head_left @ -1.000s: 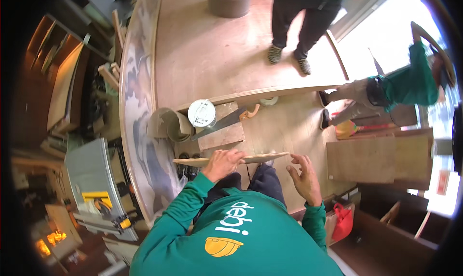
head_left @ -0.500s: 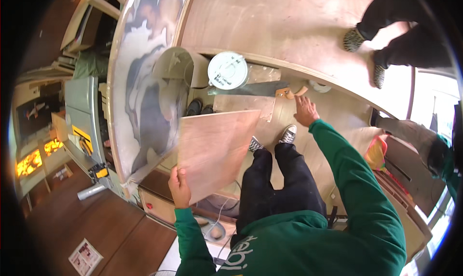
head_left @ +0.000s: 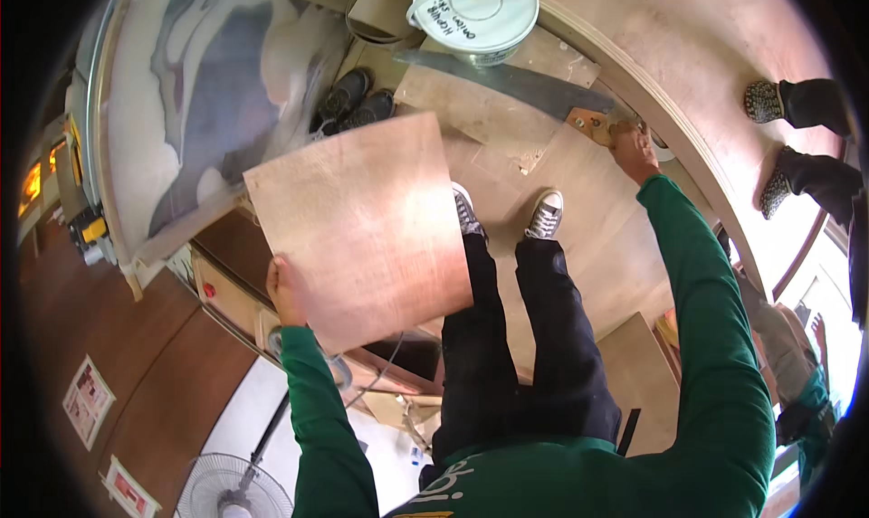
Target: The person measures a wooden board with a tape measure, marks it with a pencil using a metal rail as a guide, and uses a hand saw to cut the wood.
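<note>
My left hand (head_left: pixel 284 292) grips the lower left edge of a square, thin plywood panel (head_left: pixel 362 219), held up and tilted in front of my left leg. My right hand (head_left: pixel 634 152) reaches out ahead on the right, its fingers closed round the wooden handle of a hand saw (head_left: pixel 516 85). The saw's long dark blade stretches left from the handle, over a plywood offcut (head_left: pixel 493 142) and below a white lidded bucket (head_left: pixel 475 11). Part of the handle is hidden by my fingers.
A pair of dark shoes (head_left: pixel 358 102) sits beyond the panel. At the right, another person's patterned shoes (head_left: pixel 768 102) stand on a raised plywood surface (head_left: pixel 625 20). A large glossy grey-and-white sheet (head_left: pixel 217 93) leans at left; a fan (head_left: pixel 237 486) stands lower left.
My right hand has gone from open beside the saw handle to closed round it. The plywood panel has turned more face-on to me. My view has shifted closer to the saw.
</note>
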Motion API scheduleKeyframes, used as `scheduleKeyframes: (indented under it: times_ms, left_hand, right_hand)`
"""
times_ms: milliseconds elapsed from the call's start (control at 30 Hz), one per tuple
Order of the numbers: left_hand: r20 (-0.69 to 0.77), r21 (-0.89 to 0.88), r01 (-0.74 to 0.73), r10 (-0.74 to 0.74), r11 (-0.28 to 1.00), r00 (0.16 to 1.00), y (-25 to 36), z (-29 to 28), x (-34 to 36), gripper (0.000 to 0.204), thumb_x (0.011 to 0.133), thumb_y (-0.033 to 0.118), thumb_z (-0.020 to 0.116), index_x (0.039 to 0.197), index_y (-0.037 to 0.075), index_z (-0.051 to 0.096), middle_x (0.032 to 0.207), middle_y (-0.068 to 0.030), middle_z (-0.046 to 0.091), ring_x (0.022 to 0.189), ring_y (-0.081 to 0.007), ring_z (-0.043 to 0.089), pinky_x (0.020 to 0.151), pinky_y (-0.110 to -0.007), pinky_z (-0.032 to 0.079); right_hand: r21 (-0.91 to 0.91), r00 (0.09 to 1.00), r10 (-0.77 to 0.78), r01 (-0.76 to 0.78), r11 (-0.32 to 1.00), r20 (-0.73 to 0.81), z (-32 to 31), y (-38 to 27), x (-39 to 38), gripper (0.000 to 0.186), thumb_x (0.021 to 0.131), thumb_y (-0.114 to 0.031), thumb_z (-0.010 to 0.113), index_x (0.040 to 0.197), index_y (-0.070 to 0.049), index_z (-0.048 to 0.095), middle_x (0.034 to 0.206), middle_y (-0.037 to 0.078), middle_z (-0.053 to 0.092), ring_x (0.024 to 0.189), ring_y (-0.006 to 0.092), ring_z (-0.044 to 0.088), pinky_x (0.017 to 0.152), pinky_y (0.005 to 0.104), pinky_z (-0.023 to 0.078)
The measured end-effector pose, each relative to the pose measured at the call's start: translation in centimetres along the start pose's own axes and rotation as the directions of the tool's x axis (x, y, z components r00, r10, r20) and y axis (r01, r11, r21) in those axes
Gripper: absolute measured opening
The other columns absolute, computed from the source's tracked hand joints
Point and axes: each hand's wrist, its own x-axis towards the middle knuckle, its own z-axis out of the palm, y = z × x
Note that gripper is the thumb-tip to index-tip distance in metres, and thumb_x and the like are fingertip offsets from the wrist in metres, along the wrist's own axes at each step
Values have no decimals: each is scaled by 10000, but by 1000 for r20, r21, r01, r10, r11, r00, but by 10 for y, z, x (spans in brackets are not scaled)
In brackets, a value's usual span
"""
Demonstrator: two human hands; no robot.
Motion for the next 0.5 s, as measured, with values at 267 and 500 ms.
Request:
scheduleKeyframes:
  times_ms: [267,500]
  left_hand:
    - [-216,-306,86,-157,948,964,-73,7,-20,349,1075,322,620,1273,38,668,1140,34,643,1059,-88,569,994,-264,454]
    - [-221,-387,89,-186,918,957,-116,12,-54,233,1078,304,609,1143,90,677,1017,70,603,957,-75,552,878,-261,469]
  right_hand:
    - [-232,999,-49,49,971,4,12,2,-7,220,973,-190,548,974,-104,750,984,104,727,975,321,689,1001,549,442]
    - [-369,981,-168,123,921,-92,58,-49,-65,219,972,-175,548,1137,-114,678,1064,108,672,984,281,635,893,514,478]
